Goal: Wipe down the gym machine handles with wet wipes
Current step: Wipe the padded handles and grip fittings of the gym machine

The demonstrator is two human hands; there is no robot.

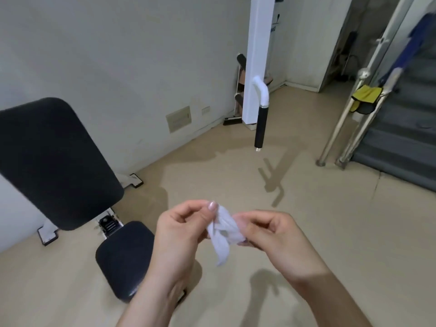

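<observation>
Centrally, crumpled wet wipe (223, 230) pinched between left hand (181, 230), right hand (273, 234)

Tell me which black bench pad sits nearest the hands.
The smaller seat pad, low beside the left hand; the larger backrest pad stands tilted further left.

Soft, even indoor light, moderately bright, faintly greenish.
Lit from overhead: blurred-edged shadows of the machine handle (260, 123), left hand (179, 230) and right hand (273, 232) thrown on the beige floor (330, 208). Slightly soft all over, folds of the wet wipe (223, 230) hardly resolved, blue pole (405, 48) smeared at top right. Bent by the wide lens toward the edges.
</observation>
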